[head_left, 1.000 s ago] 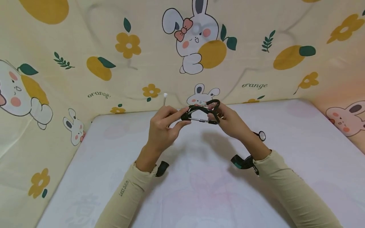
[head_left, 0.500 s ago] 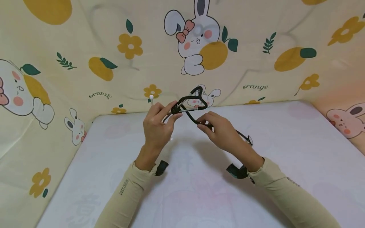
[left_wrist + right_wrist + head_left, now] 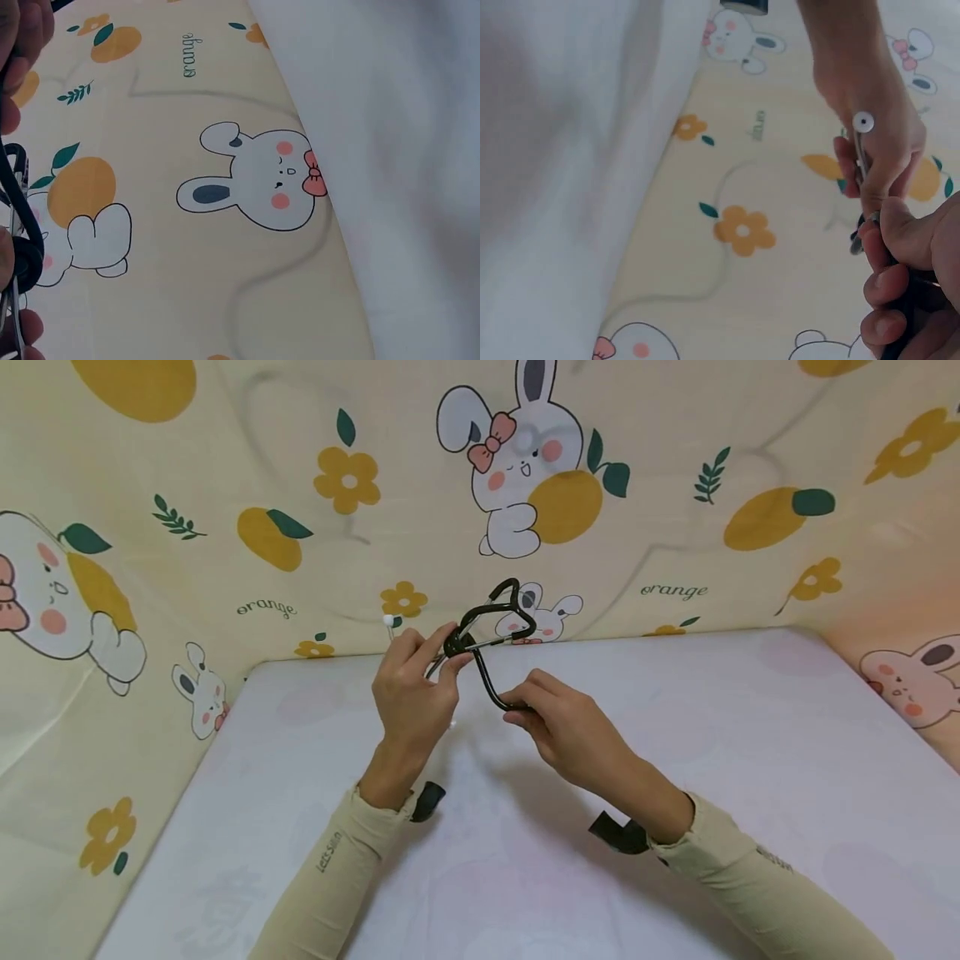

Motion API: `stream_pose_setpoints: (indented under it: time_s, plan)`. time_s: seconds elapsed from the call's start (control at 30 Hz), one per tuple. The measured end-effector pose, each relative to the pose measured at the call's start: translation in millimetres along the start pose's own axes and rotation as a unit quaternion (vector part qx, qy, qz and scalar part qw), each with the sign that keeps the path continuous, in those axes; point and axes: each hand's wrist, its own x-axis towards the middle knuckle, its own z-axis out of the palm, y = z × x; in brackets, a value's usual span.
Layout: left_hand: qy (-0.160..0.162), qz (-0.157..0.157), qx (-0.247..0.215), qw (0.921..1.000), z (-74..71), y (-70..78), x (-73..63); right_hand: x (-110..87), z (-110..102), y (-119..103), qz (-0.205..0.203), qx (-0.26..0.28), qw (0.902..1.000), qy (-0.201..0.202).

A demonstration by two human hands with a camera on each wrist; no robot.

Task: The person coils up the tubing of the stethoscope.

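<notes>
A stethoscope (image 3: 487, 681) with black tubing, metal ear tubes and white ear tips is held up above the table. My left hand (image 3: 416, 693) pinches its wrapped bundle between thumb and fingers. To the right of that, the fingers of my right hand (image 3: 573, 722) grip the free tubing. One white ear tip (image 3: 388, 621) sticks up behind the left hand, and it also shows beside that hand in the right wrist view. A black coil (image 3: 28, 262) wraps round the metal ear tubes at the edge of the left wrist view. The chest piece is hidden.
A white-covered table (image 3: 480, 877) lies below both hands. Behind it rises a cream cloth wall (image 3: 420, 468) printed with rabbits, oranges and flowers. Black straps (image 3: 429, 802) show at both wrists, below the beige sleeves.
My right hand has left the bundle's looped end and moved down with the tubing in its fingers. The bundle has shifted left and tilted up. The chest piece has gone out of sight.
</notes>
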Motion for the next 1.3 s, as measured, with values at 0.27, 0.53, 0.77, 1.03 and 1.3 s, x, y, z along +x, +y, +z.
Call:
stream_pose_setpoints:
  time_s: [0.27, 0.53, 0.77, 1.03, 1.3]
  plan:
    - [-0.003, 0.056, 0.085, 0.9948, 2.4, -5.7, -1.6, 1.8, -11, -3, -0.003, -0.010, 0.9999, -0.013]
    - [-0.020, 0.095, 0.147, 0.9844, 5.1, 0.2, -3.2, 3.0, -13, -4, -0.009, -0.024, 0.9997, 0.003]
    - [-0.068, 0.151, 0.214, 0.9628, 11.9, 9.2, -12.7, 3.2, -14, -2, 0.027, -0.026, 0.9992, 0.010]
    - [-0.127, 0.188, 0.196, 0.9541, 14.4, 13.4, -16.6, 6.6, -24, 7, 0.001, -0.053, 0.9970, 0.055]
    - [-0.175, 0.243, 0.148, 0.9426, 17.8, 18.3, -20.4, 8.7, -33, 18, -0.008, -0.047, 0.9945, 0.094]
